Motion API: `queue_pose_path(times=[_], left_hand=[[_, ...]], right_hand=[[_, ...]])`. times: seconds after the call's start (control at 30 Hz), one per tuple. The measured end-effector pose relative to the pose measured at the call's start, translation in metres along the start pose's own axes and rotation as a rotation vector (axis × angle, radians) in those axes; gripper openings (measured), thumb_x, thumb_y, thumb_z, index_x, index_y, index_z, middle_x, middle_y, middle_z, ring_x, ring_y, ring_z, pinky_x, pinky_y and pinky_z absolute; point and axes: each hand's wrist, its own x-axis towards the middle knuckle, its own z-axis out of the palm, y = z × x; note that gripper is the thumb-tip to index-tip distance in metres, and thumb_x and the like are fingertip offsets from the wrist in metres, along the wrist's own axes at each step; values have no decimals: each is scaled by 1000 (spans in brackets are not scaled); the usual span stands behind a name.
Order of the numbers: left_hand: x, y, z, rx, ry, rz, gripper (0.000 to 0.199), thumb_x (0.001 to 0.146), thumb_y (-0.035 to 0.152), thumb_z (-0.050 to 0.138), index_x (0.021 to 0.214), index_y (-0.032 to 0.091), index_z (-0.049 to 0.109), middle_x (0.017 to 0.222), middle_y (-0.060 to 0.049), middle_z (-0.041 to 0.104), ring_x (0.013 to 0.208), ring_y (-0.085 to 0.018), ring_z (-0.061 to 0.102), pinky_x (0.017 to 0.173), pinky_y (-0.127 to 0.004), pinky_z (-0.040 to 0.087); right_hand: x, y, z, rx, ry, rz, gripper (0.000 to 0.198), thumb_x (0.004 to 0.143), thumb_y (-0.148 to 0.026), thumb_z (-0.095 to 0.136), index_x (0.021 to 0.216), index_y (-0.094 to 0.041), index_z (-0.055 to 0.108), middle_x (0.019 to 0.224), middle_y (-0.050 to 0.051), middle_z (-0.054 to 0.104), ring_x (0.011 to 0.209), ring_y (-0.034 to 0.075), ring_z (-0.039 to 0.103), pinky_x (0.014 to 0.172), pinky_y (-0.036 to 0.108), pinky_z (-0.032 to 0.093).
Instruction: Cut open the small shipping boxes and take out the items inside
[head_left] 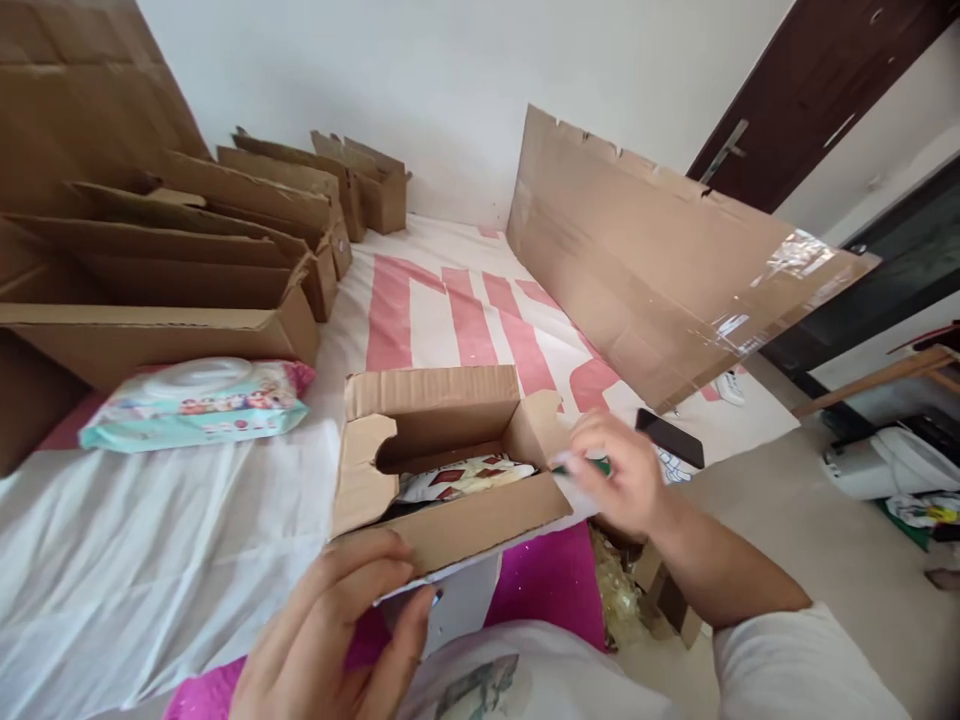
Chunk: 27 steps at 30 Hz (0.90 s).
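A small brown cardboard box (465,525) stands at the table's front edge with its flaps folded outward. Inside lies a packet with a red diamond pattern (469,477), and something dark shows beside it. My left hand (337,620) grips the box's front left corner, fingers over the front flap and thumb underneath. At the box's right end flap is my right hand (619,475), slightly blurred, its thumb and fingers pinched together. Whatever sits between those fingertips is too smeared to name. A green object (592,467) shows partly behind that hand.
Several open cardboard boxes (292,320) line the left, with a pack of wet wipes (199,405) in front. A cardboard sheet (660,250) stands upright at the right back. A black phone (670,438) lies right of my right hand. Below the edge is a carton with crumpled plastic (619,590).
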Motion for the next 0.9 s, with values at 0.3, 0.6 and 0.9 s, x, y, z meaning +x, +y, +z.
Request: queue_pose_path(times=[0.3,0.6,0.9], left_hand=[[-7,-20,11,95,-74,112,7,91,20,56,91,17,62,95,-8,61,88,-19,60,78,-33,45],[-9,-20,11,267,-33,138,12,87,20,62,98,20,65,101,-7,73,97,-28,68,107,-55,33],[-19,-34,12,564,-125,-122,41,88,44,58,120,17,59,142,-20,51,130,-42,48,107,-63,33]], right_hand=[[-104,168,-117,-514,-35,1219,37,78,-48,58,55,-19,53,46,-3,49,46,12,45,48,25,36],[-154,203,-118,-693,-348,1396,26,74,-38,73,60,-18,63,57,0,63,56,12,57,54,24,40],[-118,189,-108,-881,-342,1308,21,76,-41,66,74,-20,64,78,9,70,72,24,64,59,32,42]])
